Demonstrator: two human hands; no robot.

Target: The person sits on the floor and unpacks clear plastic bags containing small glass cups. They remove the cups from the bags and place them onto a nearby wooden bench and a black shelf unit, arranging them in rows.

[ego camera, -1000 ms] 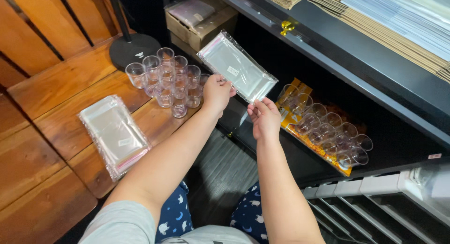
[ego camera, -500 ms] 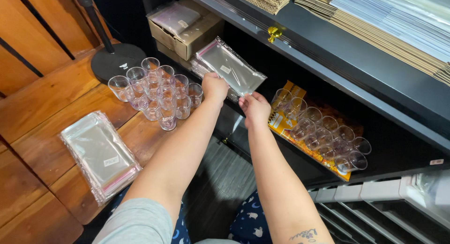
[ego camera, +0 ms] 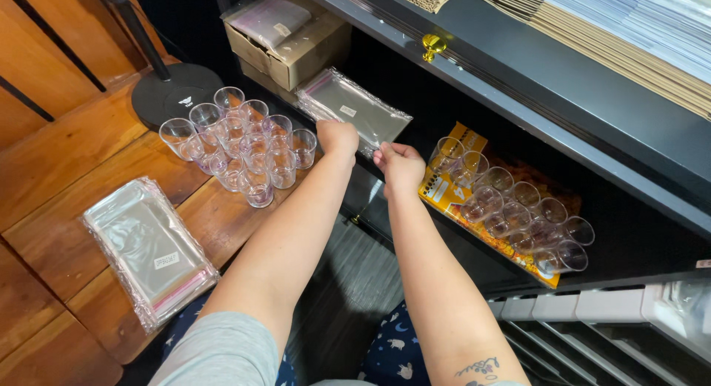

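Wooden desk planks (ego camera: 67, 156) carry a cluster of clear plastic cups (ego camera: 244, 145) and a stack of cellophane bags (ego camera: 148, 249), beside a dark shelf (ego camera: 518, 82). Both hands reach to a flat pack of clear bags (ego camera: 352, 108) lying in the shelf opening. Left hand (ego camera: 337, 138) and right hand (ego camera: 400, 164) each have their grip pinched on its near edge.

My wooden floor boards (ego camera: 67, 156) carrying clustered clear plastic cups (ego camera: 244, 145), a stack of cellophane bags (ego camera: 148, 249), a black round stand base (ego camera: 174, 97), dark shelf (ego camera: 629, 238) bearing more cups (ego camera: 518, 215) on an orange sheet (ego camera: 452, 197), a cardboard box (ego camera: 296, 49)
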